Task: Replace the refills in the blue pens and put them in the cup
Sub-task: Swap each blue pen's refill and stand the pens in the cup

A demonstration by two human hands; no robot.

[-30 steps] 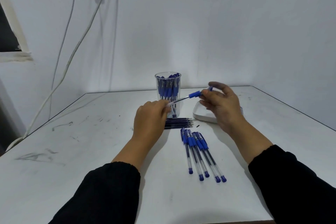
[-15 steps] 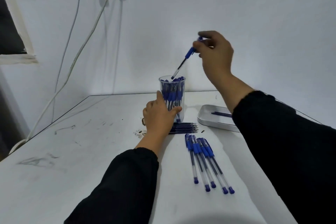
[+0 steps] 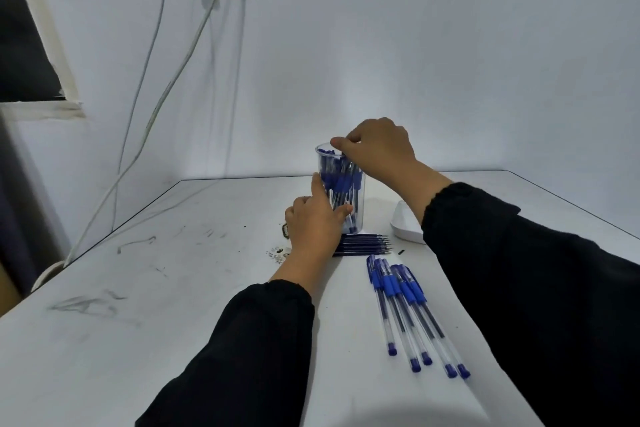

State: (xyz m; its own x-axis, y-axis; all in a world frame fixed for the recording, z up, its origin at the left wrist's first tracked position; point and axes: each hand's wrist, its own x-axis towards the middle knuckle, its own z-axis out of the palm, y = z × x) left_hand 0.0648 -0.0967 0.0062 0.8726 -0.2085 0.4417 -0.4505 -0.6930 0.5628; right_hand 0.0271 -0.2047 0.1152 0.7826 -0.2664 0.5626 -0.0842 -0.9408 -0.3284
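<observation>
- Clear cup (image 3: 358,198) upright at the far middle of the white table (image 3: 194,274), packed with blue pens, caps up.
- Right hand (image 3: 379,149) over the rim, fingers curled down into the mouth; a pen between the fingertips likely, yet hidden, so hold impossible to confirm.
- Left hand (image 3: 317,222) against the cup's near wall, thumb and fingers wrapped part way round, steadying it.
- Best to keep that brace firm, slide the pen straight down between its neighbours, release only once seated.
- Row of spare refills (image 3: 363,244) just in front of the cup, touching the left hand's edge.
- Five blue pens (image 3: 405,305) side by side nearer, awaiting refills.
- White tray (image 3: 405,227) right of the cup, partly behind the right sleeve.
</observation>
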